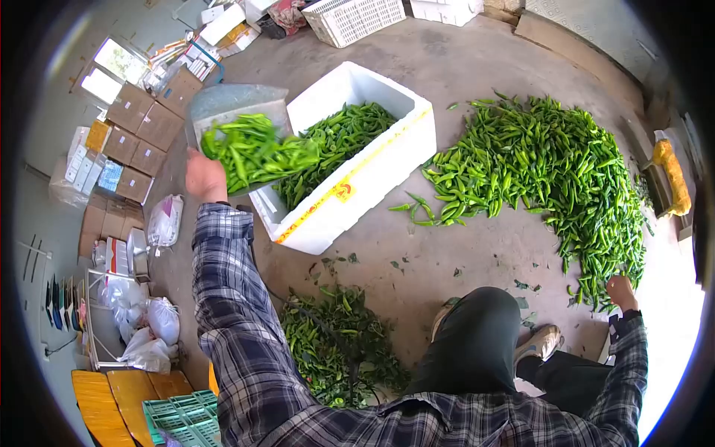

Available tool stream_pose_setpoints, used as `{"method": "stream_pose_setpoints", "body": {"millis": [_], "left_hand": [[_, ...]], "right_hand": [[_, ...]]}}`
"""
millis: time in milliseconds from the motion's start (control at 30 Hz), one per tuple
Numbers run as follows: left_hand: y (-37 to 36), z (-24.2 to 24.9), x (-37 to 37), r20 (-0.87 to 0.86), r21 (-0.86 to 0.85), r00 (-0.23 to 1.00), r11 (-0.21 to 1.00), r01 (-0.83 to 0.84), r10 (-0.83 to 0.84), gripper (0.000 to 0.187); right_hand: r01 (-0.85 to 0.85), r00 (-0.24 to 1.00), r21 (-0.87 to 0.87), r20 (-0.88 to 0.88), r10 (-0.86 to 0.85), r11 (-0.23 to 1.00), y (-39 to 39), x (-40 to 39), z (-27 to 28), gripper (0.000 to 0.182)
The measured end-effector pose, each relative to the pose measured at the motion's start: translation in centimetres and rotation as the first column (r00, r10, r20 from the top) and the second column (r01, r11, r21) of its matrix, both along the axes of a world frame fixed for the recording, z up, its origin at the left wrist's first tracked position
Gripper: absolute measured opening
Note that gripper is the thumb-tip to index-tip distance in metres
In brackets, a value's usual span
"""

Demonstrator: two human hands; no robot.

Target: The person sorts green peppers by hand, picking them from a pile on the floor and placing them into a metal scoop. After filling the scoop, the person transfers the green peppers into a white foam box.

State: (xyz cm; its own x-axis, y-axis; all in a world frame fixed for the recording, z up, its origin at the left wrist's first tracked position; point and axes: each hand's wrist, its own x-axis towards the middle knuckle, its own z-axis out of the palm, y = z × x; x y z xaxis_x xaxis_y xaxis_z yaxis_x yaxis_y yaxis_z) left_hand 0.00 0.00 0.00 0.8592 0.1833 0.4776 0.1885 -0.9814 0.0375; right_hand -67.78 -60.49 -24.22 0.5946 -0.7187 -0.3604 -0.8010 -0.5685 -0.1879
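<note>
At the box (372,179)'s left edge, a scoop (238,100) of peppers (253,153) is clamped in the left hand (206,177); steady tilting is needed. The right hand (621,292)'s grip cannot be told.

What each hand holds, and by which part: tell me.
The left hand grips the grey scoop of green peppers at its near left edge. Whether the right hand holds anything cannot be told.

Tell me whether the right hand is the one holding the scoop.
No, the left hand holds the scoop, while the right hand is beside the pepper pile.
</note>
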Motion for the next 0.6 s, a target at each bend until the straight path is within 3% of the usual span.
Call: {"method": "stream_pose_setpoints", "body": {"millis": [67, 167, 300, 367, 433, 467, 500, 533, 567, 600], "left_hand": [[-0.1, -0.1, -0.5, 0.114, 0.082, 0.99, 0.994, 0.078, -0.087, 0.047], [0.0, 0.2, 0.4, 0.297, 0.186, 0.937, 0.974, 0.131, -0.182, 0.046], [1.4, 1.4, -0.2, 0.271, 0.279, 0.938, 0.95, 0.14, -0.218, 0.046], [2.3, 1.5, -0.5, 0.272, 0.207, 0.945, 0.97, 0.126, -0.181, 0.045], [3.5, 1.4, -0.9, 0.279, 0.216, 0.953, 0.975, 0.059, -0.12, 0.034], [4.8, 0.9, -0.4, 0.313, 0.201, 0.941, 0.977, 0.066, -0.128, 0.017], [7.1, 0.0, 0.4, 0.358, 0.325, 0.899, 0.936, 0.135, -0.254, 0.011], [9.2, -0.9, 1.2, 0.388, 0.439, 0.831, 0.873, 0.212, -0.397, 0.012], [9.8, -1.7, 2.4, 0.368, 0.43, 0.813, 0.857, 0.283, -0.452, 0.013], [9.4, -2.3, 2.0, 0.338, 0.319, 0.807, 0.866, 0.385, -0.484, 0.015]], "right_hand": [[-0.098, 0.995, -0.107, -0.035, 0.095, 0.989, 0.2, -0.2, -0.8, 0.016], [-0.08, 0.992, -0.091, -0.105, 0.07, 0.993, 0.4, 2.0, 0.4, 0.017], [-0.072, 0.981, 0.011, -0.178, 0.073, 0.997, 1.9, 3.0, 1.0, 0.019], [-0.376, 0.91, -0.185, -0.257, 0.325, 0.908, 0.1, 1.5, -2.3, 0.023], [-0.395, 0.917, -0.214, -0.146, 0.371, 0.894, 1.1, 1.9, -1.9, 0.027], [-0.521, 0.822, -0.15, -0.352, 0.447, 0.84, 0.2, 1.9, -3.0, 0.032], [-0.597, 0.797, -0.337, -0.149, 0.585, 0.728, 0.5, 1.8, -3.9, 0.018], [-0.618, 0.755, -0.313, 0.022, 0.656, 0.721, 0.5, 1.3, -5.2, 0.024], [-0.654, 0.681, -0.287, 0.18, 0.71, 0.7, 2.2, 2.4, -4.0, 0.031], [-0.55, 0.787, 0.099, 0.394, 0.474, 0.829, 3.2, 2.7, -3.5, 0.033]]}}
